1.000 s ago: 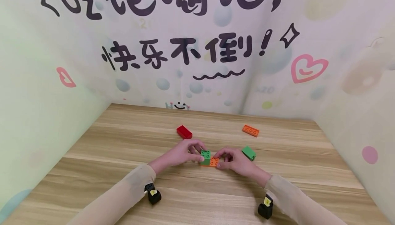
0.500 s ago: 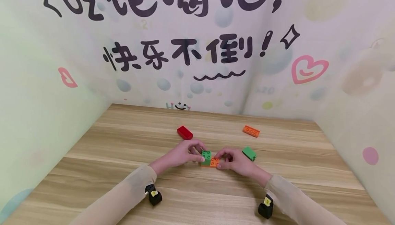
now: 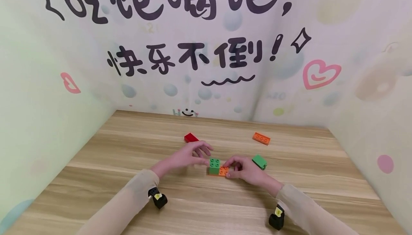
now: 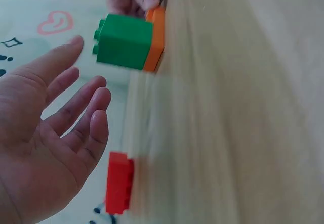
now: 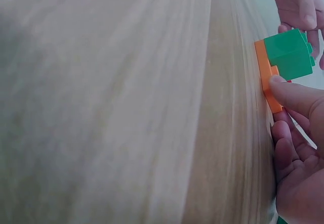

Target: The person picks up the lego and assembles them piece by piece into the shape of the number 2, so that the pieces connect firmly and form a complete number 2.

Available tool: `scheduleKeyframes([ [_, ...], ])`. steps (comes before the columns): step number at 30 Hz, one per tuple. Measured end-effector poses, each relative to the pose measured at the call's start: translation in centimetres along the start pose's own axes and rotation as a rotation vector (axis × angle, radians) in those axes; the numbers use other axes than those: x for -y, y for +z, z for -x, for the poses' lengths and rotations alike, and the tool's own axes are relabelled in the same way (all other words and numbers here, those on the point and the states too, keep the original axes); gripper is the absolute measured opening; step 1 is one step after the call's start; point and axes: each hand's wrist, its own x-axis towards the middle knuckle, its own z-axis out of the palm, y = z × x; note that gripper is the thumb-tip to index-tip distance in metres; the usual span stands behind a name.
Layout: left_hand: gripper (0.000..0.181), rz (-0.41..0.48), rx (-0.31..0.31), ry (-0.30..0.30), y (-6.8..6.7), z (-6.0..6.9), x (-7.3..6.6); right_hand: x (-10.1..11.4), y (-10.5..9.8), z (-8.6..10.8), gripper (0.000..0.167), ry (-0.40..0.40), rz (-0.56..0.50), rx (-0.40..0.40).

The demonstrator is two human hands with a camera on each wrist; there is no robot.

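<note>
A square green toy brick (image 3: 214, 166) sits on the left half of a flat orange toy brick (image 3: 223, 171) in the middle of the table. My right hand (image 3: 246, 169) pinches the orange brick's right end between thumb and fingers. Off to the left of the green brick, my left hand (image 3: 185, 156) is spread and holds nothing. In the left wrist view, a gap shows between the left fingers and the green brick (image 4: 124, 41). The right wrist view shows the thumb pressing on the orange brick (image 5: 268, 77).
Behind my left hand lies a red brick (image 3: 191, 138), partly covered by it. A second orange brick (image 3: 261, 138) lies studs hidden at the back right. Another green brick (image 3: 259, 161) rests just beyond my right hand. The wooden table (image 3: 206, 206) meets a printed backdrop (image 3: 206, 95).
My left hand has let go of the green brick and moved up and left, its fingers opening out. My right hand keeps its grip on the orange brick.
</note>
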Motion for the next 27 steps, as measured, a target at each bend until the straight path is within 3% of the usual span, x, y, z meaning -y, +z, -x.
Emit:
scheduleKeyframes([
  [5,0.038,-0.120,-0.045,0.041,-1.9,-0.2,0.2,0.1,0.0,0.1,0.025,-0.012,-0.007,0.001],
  [11,0.038,-0.188,-0.080,0.002,-3.5,-0.4,0.5,0.5,0.0,0.3,0.026,-0.011,-0.026,0.004],
  [19,0.037,-0.225,-0.124,-0.044,-4.4,-1.3,1.5,0.3,-0.1,0.0,0.025,-0.011,0.000,-0.009],
  [27,0.042,-0.224,-0.074,-0.081,-4.7,-1.6,2.6,-0.3,0.2,-0.2,0.025,0.004,0.014,-0.005],
])
